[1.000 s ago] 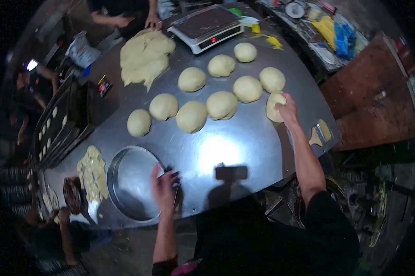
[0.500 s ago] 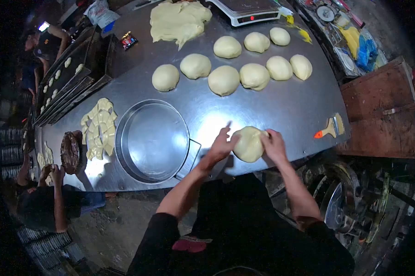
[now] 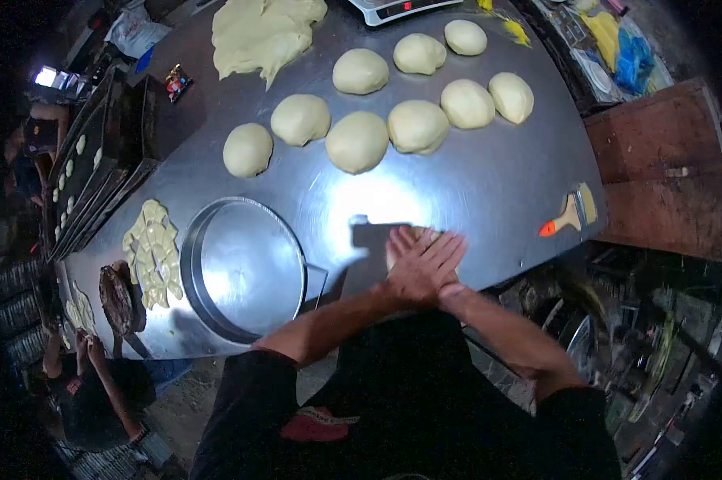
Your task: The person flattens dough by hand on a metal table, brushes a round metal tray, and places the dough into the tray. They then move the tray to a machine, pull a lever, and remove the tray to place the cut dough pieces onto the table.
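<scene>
Near the front edge of the steel table (image 3: 489, 184), my hands are crossed over a piece of dough (image 3: 426, 234), which shows only in small parts around them. My left hand (image 3: 425, 270) lies on top, flat, with fingers stretched out. Beneath it is my right hand (image 3: 399, 240), mostly covered; its visible fingertips stretch toward the upper left. Beyond my hands, several round dough balls (image 3: 357, 142) sit in loose rows. A large round metal pan (image 3: 189, 264) with a side handle stands left of my hands.
A brush (image 3: 570, 218) lies at the right. Toward the back are a dough slab (image 3: 261, 36) and a scale (image 3: 393, 10). Cut dough (image 3: 155, 252) and a dark oval thing (image 3: 116, 300) lie left, near a co-worker's hands (image 3: 89, 344). Stacked trays (image 3: 97, 176) stand behind.
My hands have come together from the dough's two sides, the left now over the right, covering most of it. The view has shifted; table items appear further left.
</scene>
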`<action>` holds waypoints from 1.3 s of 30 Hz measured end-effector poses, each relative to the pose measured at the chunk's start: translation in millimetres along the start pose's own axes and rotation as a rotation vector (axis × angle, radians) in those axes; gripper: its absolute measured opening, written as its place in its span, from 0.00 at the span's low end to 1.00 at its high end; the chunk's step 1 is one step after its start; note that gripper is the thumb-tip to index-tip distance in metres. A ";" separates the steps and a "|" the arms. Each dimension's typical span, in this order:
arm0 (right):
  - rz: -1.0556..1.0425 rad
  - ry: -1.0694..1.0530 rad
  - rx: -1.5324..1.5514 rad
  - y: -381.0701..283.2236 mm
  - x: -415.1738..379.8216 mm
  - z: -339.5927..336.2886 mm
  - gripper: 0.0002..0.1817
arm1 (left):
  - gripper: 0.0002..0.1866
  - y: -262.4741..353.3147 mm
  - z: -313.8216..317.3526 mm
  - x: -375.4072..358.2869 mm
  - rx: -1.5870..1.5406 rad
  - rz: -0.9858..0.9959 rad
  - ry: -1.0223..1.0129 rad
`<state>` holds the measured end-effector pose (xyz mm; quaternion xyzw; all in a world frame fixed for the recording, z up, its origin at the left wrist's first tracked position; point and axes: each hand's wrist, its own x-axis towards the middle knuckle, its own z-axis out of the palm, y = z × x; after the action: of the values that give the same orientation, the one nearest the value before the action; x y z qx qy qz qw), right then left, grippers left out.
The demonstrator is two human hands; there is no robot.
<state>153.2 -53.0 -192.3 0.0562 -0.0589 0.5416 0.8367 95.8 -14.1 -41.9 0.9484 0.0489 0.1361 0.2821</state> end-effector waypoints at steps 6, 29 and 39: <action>-0.814 0.776 2.757 -28.0 11.1 151.5 0.38 | 0.37 -23.7 5.8 12.7 0.053 -0.014 -0.099; -0.922 0.450 3.155 -82.7 -85.3 181.3 0.32 | 0.45 48.1 2.8 -90.9 0.311 -0.190 -0.367; -0.994 0.421 3.145 -45.9 15.2 153.3 0.33 | 0.42 60.3 18.8 -104.5 0.228 -0.235 -0.259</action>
<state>195.5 -82.2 -40.1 -0.7322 -0.6376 0.2361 -0.0390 2.0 -92.1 -48.0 0.9716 0.1376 -0.0272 0.1906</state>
